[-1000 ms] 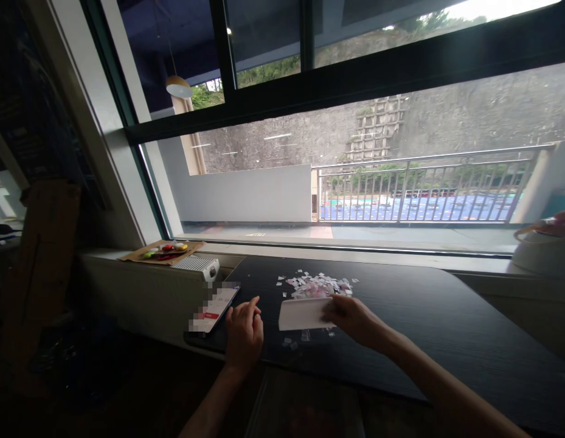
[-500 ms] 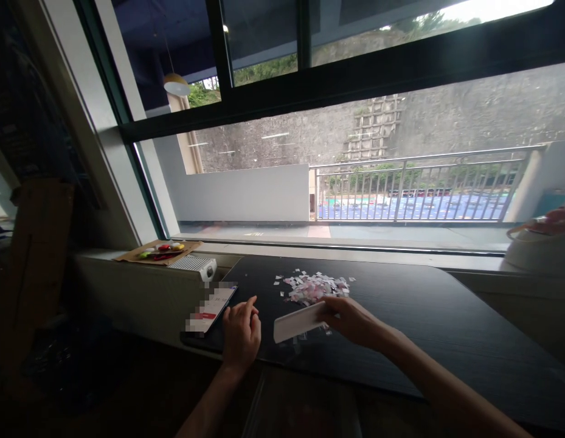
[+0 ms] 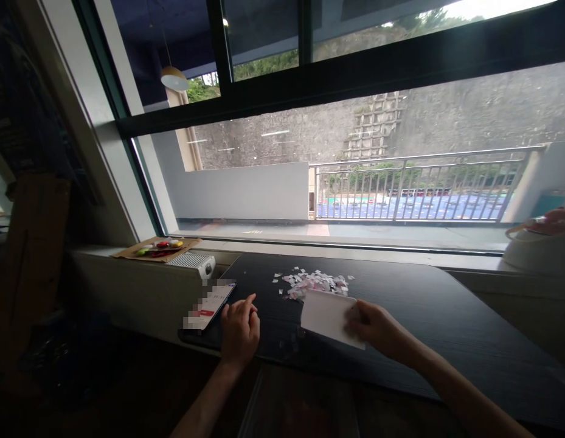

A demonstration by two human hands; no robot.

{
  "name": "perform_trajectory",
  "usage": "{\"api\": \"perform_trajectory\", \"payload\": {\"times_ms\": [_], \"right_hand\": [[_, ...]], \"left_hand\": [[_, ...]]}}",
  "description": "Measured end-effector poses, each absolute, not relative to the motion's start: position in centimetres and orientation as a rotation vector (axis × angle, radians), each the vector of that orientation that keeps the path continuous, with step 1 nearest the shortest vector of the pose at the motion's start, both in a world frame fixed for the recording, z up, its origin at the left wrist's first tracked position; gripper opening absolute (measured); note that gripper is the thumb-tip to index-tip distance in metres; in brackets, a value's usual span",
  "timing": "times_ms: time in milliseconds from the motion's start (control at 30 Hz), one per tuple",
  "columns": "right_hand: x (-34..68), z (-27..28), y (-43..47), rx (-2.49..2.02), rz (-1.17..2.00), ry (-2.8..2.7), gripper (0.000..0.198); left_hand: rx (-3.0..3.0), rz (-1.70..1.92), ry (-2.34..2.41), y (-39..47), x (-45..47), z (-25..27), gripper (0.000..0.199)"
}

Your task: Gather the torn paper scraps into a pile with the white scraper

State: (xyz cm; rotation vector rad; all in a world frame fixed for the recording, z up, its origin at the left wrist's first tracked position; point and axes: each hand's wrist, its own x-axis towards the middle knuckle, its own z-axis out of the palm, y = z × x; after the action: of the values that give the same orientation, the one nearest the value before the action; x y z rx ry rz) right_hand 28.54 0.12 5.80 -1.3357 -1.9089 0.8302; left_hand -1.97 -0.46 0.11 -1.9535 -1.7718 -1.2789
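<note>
Here it is live: gripping a white card point(image 3: 328, 317) at its right end in the right hand point(image 3: 380, 328), in a narrow pinch. Showing its broad face at a tilt, on the near side of the heap of small paper pieces point(image 3: 312, 282), hiding part of the heap's front edge. Cannot tell about contact between card and desk point(image 3: 414, 310). Over to the left hand point(image 3: 240, 331): near the desk's front edge, loosely curled, half wide, pointing index finger up toward the far side, well apart from the heap. Just beside a phone point(image 3: 214, 305), partly blurred. Farther back, on the ledge point(image 3: 93, 249) by the window point(image 3: 309, 88), spotting a brown sheet point(image 3: 122, 252) bearing small red, yellow and green things point(image 3: 162, 244). Beyond the glass, catching a metal railing point(image 3: 404, 188).
</note>
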Motion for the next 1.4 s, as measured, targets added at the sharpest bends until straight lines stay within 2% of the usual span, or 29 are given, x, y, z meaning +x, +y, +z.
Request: {"api": "perform_trajectory", "payload": {"times_ms": [100,467,667,1000,1233,1400], "right_hand": [[28.5,5.3,-0.1,-1.283,1.008,-1.868,0.01],[26.9,5.4,0.0,-1.348,1.23,-1.706,0.013],[26.8,5.3,-0.2,-1.288,1.45,-1.671,0.023],[27.6,7.1,-2.3,-1.218,1.651,-1.711,0.02],[26.3,6.1,-0.4,-1.188,1.288,-1.732,0.015],[24.3,5.8,1.0,-1.258,1.236,-1.802,0.011]], "left_hand": [[-1.958,-1.27,-1.774,-0.5,-2.0,0.2,0.036],[-1.953,-1.276,-1.78,-0.5,-1.9,0.3,0.035],[-1.957,-1.27,-1.779,-0.6,-1.8,0.3,0.035],[-1.957,-1.26,-1.777,-0.6,-1.8,0.3,0.035],[-1.963,-1.245,-1.796,-0.7,-1.8,0.3,0.036],[-1.976,-1.239,-1.798,-0.7,-1.9,0.3,0.037]]}}
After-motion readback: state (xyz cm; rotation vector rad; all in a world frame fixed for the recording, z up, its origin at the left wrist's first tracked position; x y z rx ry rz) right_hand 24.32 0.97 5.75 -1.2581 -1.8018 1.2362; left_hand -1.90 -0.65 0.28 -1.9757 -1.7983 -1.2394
